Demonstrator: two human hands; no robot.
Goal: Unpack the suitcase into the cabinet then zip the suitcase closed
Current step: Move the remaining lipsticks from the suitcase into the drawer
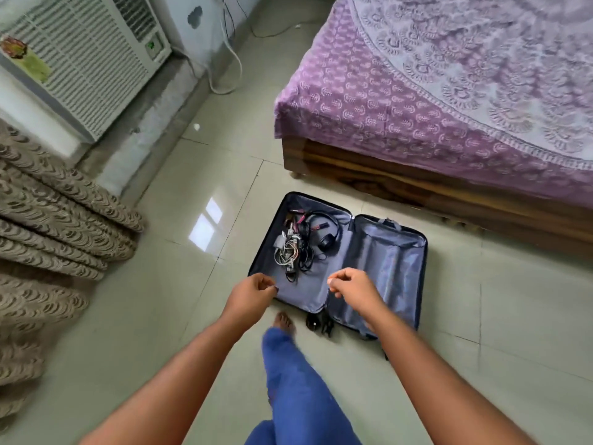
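From my remote feed, both hands hang over the near edge of an open suitcase (340, 268) lying flat on the tiled floor (160, 316). The left hand (248, 298) has its fingers curled inward, thumb meeting fingertips, above the suitcase's near left corner; I cannot tell whether it pinches anything. The right hand (353, 292) is likewise loosely curled, thumb against forefinger, above the hinge line between the two halves, and again I cannot tell whether anything is held. Both forearms are bare and reach forward from the bottom of the view. Between them, a leg in blue trousers (288, 380) steps forward, the bare foot (284, 321) planted just short of the case. The suitcase is dark outside with a grey-blue lining. Its left half holds a tangle of cables and chargers (290, 248) with black headphones (322, 231) beside it; its right half shows only lining. A small dark item (313, 321) lies on the floor touching the case's near edge, too blurred to identify. Beyond the case stands a wooden bed (417, 194) under a purple patterned bedspread (433, 91). To the left, patterned beige curtains (48, 220) pool on the floor below a window air conditioner (86, 56).
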